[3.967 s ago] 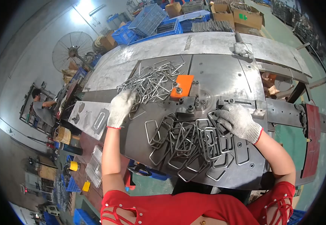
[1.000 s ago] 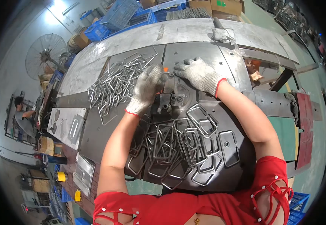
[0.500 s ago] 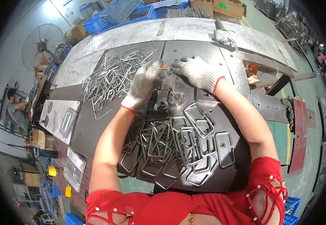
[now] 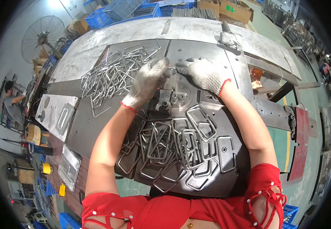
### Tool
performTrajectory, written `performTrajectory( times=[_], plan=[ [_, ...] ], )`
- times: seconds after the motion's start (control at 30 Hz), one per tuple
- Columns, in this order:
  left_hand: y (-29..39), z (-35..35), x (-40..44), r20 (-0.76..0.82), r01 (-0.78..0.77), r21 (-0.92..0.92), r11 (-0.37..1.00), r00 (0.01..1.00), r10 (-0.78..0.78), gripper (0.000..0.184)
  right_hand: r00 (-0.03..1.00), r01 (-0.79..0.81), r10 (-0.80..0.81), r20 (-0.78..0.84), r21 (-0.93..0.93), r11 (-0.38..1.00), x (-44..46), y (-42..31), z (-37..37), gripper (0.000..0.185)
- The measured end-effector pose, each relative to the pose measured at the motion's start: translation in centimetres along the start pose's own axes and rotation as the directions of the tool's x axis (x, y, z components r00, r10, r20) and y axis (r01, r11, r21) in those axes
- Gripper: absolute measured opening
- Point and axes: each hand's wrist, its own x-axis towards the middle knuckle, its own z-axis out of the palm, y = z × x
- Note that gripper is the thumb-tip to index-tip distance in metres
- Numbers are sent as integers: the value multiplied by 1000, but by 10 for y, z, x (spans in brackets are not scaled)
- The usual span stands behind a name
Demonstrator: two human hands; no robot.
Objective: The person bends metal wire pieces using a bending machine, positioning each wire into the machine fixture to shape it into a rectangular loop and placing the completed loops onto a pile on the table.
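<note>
Both hands wear white knit gloves with red cuffs. My left hand [image 4: 149,81] is closed at the left side of the bolted metal fixture [image 4: 173,97]; what its fingers hold is hidden. My right hand [image 4: 201,73] has its fingers pressed together at the fixture's far end, and its fingertips hide what they pinch. A heap of bent metal rods [image 4: 112,72] lies to the left of my left hand. Nearer my body, a pile of rectangular wire frames [image 4: 173,147] covers part of the steel plate [image 4: 100,131].
Blue crates [image 4: 125,11] and a cardboard box [image 4: 236,10] stand beyond the table. A flat panel with cut-outs [image 4: 57,114] is at the left. Farther left are a large fan [image 4: 42,38] and another person [image 4: 12,99]. A red metal piece [image 4: 299,143] hangs at the right.
Since the oldest frame, both hands have moved to the fixture's far part, where the orange block is now mostly covered. Over the last second the hands have barely moved; the view has shifted slightly.
</note>
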Motion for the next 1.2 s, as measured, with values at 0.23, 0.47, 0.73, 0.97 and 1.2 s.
performTrajectory(
  times=[0.23, 0.47, 0.73, 0.97, 1.2],
  plan=[
    [0, -2, 0, 0, -136, 174, 975, 990, 138, 33, 999, 36, -35, -32, 8, 999, 1, 4, 6, 40],
    [-4, -3, -6, 105, 1, 231, 973, 994, -26, 54, 999, 32, -32, -32, 8, 999, -1, 3, 3, 41],
    [-10, 0, -8, 100, -16, 247, 969, 995, -9, 55, 999, 19, -18, -36, 9, 1000, 0, 5, 9, 46],
    [-7, 0, -7, 77, -18, 227, 974, 997, 1, 51, 1000, -2, 2, -11, -19, 1000, -1, 3, 12, 47],
    [-5, 0, -7, 74, -16, 258, 966, 997, -3, 51, 999, -35, 37, 27, -40, 999, -3, 0, 7, 47]
  ],
)
